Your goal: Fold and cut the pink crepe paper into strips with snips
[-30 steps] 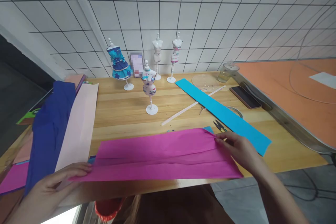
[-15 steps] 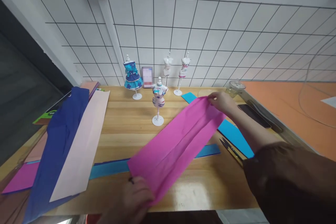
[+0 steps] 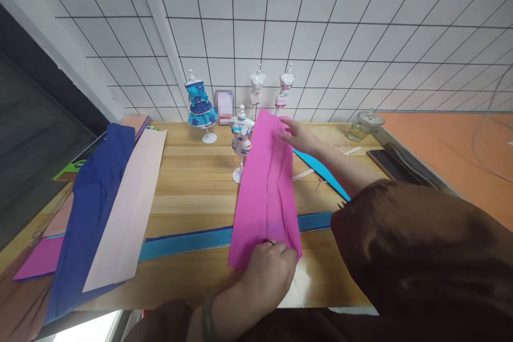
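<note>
A long pink sheet (image 3: 256, 192) with lengthwise creases lies nearly upright in the view, across a blue strip (image 3: 186, 245). My left hand (image 3: 272, 270), with a dark ring, is closed on its near end at the right corner. At the far end, my right hand (image 3: 294, 133) rests on the sheet's right part with its fingers apart. Just left of the sheet stands a small white patterned mannequin (image 3: 241, 141). A wider blue piece (image 3: 320, 168) lies under my right forearm.
Behind are a mannequin in a blue dress (image 3: 201, 107), a phone-like screen (image 3: 225, 106) and two more mannequins (image 3: 257, 88). Pale pink (image 3: 128, 208) and dark blue sheets (image 3: 88, 208) lie left. A glass jar (image 3: 363, 127) and a dark phone (image 3: 390, 166) are right.
The pink sheet has swung from a diagonal to nearly upright. My left hand has moved right and my right hand left, its fingers now spread. The view has tilted slightly down.
</note>
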`<state>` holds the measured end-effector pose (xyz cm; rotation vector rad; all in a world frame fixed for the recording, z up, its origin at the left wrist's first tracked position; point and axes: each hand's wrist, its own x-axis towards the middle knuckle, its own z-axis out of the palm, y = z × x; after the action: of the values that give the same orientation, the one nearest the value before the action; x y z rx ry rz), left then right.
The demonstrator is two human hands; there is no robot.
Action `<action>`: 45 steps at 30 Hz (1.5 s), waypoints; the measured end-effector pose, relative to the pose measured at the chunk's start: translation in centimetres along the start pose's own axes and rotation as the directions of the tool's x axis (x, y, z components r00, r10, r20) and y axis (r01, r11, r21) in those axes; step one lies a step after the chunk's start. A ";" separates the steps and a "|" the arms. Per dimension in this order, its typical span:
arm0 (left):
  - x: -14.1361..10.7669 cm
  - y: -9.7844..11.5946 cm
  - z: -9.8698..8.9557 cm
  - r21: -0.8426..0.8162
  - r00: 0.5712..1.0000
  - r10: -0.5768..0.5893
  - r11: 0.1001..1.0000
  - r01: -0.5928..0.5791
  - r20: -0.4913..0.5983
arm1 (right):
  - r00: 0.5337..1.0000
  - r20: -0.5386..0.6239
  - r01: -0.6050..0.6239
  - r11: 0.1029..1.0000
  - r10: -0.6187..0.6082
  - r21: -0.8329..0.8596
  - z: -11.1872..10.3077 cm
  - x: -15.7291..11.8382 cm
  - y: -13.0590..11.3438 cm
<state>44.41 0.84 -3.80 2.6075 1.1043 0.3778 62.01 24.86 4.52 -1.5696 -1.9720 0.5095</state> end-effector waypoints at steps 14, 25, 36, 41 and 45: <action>0.6 2.6 1.6 0.002 0.992 0.009 1.000 -0.009 0.127 | 0.890 0.176 -0.456 0.819 0.421 0.348 3.4 -28.6 2.0; -0.8 -0.1 -1.0 -0.710 0.907 -0.405 0.606 0.359 0.113 | 0.955 -0.062 -0.284 0.954 0.290 0.097 4.7 -33.3 -0.6; 2.2 0.0 -0.8 -0.752 0.705 -0.400 0.056 0.656 0.585 | 0.978 -0.190 0.047 0.973 -0.091 -0.225 6.6 -34.1 -1.0; 2.9 0.2 -0.6 -0.729 0.697 -0.336 0.043 0.683 0.633 | 0.967 -0.222 0.091 0.983 -0.126 -0.162 6.6 -34.0 -1.0; 3.6 0.7 -0.5 -0.688 0.679 -0.319 0.101 0.718 0.662 | 0.963 -0.231 0.112 0.987 -0.137 -0.119 6.5 -34.0 -1.0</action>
<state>47.14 3.10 -2.67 1.0057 1.1055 0.2207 62.46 -8.03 -6.40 -1.4797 -1.9221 0.1601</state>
